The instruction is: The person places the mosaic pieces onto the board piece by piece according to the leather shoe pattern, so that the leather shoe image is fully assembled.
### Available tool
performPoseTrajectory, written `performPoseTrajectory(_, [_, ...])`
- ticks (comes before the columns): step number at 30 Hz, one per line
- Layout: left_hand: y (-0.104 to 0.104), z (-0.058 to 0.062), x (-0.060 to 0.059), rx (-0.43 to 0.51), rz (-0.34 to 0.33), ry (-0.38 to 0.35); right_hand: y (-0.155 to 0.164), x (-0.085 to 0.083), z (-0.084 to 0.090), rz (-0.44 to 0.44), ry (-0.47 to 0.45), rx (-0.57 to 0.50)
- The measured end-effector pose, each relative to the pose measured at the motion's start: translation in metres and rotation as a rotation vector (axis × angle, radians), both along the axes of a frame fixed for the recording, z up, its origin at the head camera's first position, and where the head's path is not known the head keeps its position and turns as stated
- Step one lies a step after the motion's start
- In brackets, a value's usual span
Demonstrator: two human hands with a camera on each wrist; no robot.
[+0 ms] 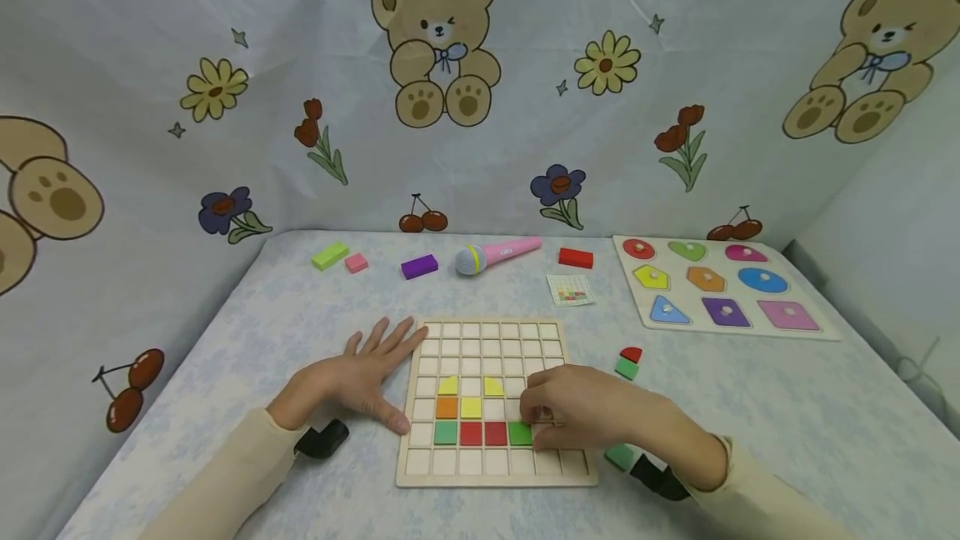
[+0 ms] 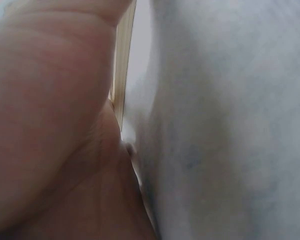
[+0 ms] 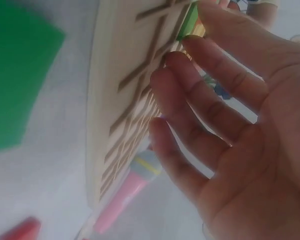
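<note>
My right hand [image 1: 581, 415] hovers over the pale wooden grid board [image 1: 491, 473], fingers loosely bent at a green square tile [image 1: 520, 433] in the coloured row, whether pinching it I cannot tell; my left hand [image 1: 360, 377] lies flat, fingers spread, against the board's left edge.

Wooden grid board [image 1: 495, 473] is sitting at the centre of the tabletop [image 1: 787, 423], with the left hand [image 1: 360, 382] lying flat against its 9 o'clock edge and the right hand [image 1: 585, 415] covering its 4 o'clock corner.

At 3 o'clock, a red and green block pair [image 1: 627, 363] is narrowing the lane toward the shape puzzle board [image 1: 720, 286], which is filling the 2 o'clock corner.

At 12 o'clock, a row is standing across the back: lime block [image 1: 330, 256], purple block [image 1: 418, 266], toy microphone [image 1: 495, 255], red block [image 1: 575, 257], with a small card [image 1: 572, 290] lying nearer.

Open cloth is showing at 8 o'clock and at 4 o'clock, beyond a green piece [image 1: 619, 457] near the right wrist.
</note>
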State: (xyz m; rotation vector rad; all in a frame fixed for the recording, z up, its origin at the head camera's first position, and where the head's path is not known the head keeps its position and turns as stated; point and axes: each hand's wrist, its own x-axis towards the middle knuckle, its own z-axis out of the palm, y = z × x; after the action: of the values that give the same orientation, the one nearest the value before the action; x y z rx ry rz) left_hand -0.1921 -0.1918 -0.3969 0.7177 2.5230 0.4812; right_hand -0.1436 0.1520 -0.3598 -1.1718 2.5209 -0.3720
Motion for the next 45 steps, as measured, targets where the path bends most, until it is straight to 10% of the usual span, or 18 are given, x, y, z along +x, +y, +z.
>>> performPoseTrajectory(31, [-0.001,0.003,0.0,-0.002,0.003,-0.007,0.096,-0.056,0.005,-0.395,-0.124,0.047])
performPoseTrajectory(45, [0.001,0.003,0.0,-0.012,0.012,-0.004,0.099,-0.061,-0.001,-0.418,-0.118,0.078])
